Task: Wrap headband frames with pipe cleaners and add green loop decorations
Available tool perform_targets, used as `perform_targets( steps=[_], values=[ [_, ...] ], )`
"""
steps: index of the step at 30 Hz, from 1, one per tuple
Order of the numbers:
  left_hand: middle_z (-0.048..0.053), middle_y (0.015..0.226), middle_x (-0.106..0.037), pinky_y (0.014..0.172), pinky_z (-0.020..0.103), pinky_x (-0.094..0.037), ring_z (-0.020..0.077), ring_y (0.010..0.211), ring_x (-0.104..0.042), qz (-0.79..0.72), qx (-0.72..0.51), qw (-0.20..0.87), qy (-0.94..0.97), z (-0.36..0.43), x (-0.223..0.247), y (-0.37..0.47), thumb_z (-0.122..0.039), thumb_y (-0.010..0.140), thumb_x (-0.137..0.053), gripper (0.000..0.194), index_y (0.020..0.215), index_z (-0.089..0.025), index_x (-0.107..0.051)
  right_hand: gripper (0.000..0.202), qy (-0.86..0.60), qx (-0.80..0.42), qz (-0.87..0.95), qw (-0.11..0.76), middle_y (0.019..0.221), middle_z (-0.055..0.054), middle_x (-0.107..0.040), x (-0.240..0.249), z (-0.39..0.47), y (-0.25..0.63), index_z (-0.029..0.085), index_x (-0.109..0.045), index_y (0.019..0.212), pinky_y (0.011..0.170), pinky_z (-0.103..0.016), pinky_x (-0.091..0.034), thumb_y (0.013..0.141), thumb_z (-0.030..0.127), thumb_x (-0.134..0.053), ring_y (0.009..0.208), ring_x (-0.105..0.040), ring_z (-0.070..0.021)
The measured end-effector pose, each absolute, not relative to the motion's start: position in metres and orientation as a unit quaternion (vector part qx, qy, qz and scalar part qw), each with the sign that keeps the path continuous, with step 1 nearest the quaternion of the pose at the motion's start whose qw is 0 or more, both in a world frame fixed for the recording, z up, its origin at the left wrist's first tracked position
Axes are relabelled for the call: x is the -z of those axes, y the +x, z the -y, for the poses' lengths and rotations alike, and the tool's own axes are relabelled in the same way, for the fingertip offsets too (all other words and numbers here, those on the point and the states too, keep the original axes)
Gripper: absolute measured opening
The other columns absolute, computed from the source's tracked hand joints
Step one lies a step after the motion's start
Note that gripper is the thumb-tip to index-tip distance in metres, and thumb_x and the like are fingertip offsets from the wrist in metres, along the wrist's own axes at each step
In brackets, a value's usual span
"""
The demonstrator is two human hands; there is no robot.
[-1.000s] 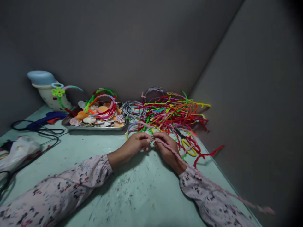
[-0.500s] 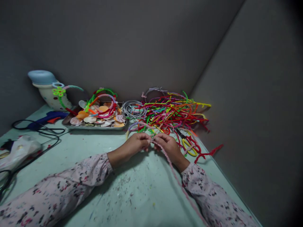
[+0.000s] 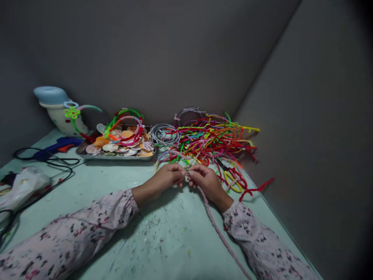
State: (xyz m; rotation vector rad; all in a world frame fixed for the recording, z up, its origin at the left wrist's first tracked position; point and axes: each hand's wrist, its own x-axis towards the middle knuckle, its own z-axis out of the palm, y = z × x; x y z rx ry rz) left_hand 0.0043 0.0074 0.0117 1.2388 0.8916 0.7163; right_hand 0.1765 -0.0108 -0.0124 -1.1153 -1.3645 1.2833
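Head view, and here we are with our hands nearly together over the table [image 3: 171, 237]: left hand [image 3: 167, 179] and right hand [image 3: 207, 182] both pinch at the upper end of a pink strand [image 3: 214, 223], thumbs against fingertips. Down it runs, left of our right sleeve [image 3: 259, 237], and off the bottom edge. What else sits between the fingertips is too small to tell. Beyond, a bright pile of stems [image 3: 215, 136], scissors [image 3: 233, 183] at its near side; leftward, coiled wire [image 3: 157, 134], then a tray [image 3: 128, 158] of shells [image 3: 110, 148].
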Motion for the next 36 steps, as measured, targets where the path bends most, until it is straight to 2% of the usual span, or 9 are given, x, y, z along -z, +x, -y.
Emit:
perform_targets(
  steps=[7, 14, 25, 30, 36],
  values=[
    [0.002, 0.052, -0.055, 0.045, 0.023, -0.02, 0.0073, 0.043, -0.038, -0.401, -0.304, 0.67, 0.545, -0.01, -0.008, 0.005, -0.029, 0.078, -0.052, 0.017, 0.068, -0.014, -0.054, 0.019, -0.445, -0.521, 0.556, 0.47, 0.066, 0.002, -0.063, 0.012, 0.012, 0.175, 0.018, -0.063, 0.086, 0.049, -0.021, -0.047, 0.078, 0.035, -0.067, 0.052, -0.058, -0.0103],
    [0.002, 0.054, -0.055, 0.045, 0.023, -0.021, 0.0074, 0.044, -0.039, -0.403, -0.302, 0.668, 0.549, -0.01, -0.007, 0.005, -0.03, 0.077, -0.055, 0.018, 0.068, -0.014, -0.056, 0.02, -0.451, -0.507, 0.566, 0.469, 0.064, 0.002, -0.063, 0.012, 0.012, 0.175, 0.018, -0.064, 0.086, 0.048, -0.022, -0.046, 0.077, 0.036, -0.066, 0.052, -0.058, -0.011],
    [0.0, 0.053, -0.052, 0.047, 0.023, -0.023, 0.0087, 0.047, -0.041, -0.396, -0.303, 0.645, 0.58, -0.009, -0.006, 0.003, -0.039, 0.077, -0.059, 0.026, 0.069, -0.015, -0.055, 0.02, -0.457, -0.51, 0.558, 0.468, 0.064, 0.002, -0.062, 0.011, 0.012, 0.174, 0.019, -0.063, 0.084, 0.047, -0.023, -0.045, 0.076, 0.037, -0.067, 0.051, -0.058, -0.0117],
    [-0.001, 0.057, -0.053, 0.051, 0.024, -0.03, 0.0101, 0.05, -0.043, -0.4, -0.318, 0.58, 0.634, -0.008, -0.002, 0.005, -0.04, 0.081, -0.054, 0.028, 0.07, -0.015, -0.055, 0.022, -0.447, -0.526, 0.552, 0.466, 0.066, 0.002, -0.062, 0.011, 0.012, 0.175, 0.018, -0.063, 0.086, 0.047, -0.022, -0.045, 0.077, 0.037, -0.066, 0.052, -0.058, -0.0111],
    [-0.002, 0.063, -0.051, 0.057, 0.025, -0.032, 0.0135, 0.061, -0.045, -0.416, -0.338, 0.434, 0.724, -0.003, 0.0, 0.006, -0.033, 0.087, -0.045, 0.024, 0.07, -0.017, -0.052, 0.021, -0.433, -0.537, 0.551, 0.471, 0.068, 0.002, -0.064, 0.012, 0.013, 0.175, 0.018, -0.063, 0.087, 0.048, -0.022, -0.046, 0.077, 0.036, -0.067, 0.052, -0.059, -0.0109]
  ],
)
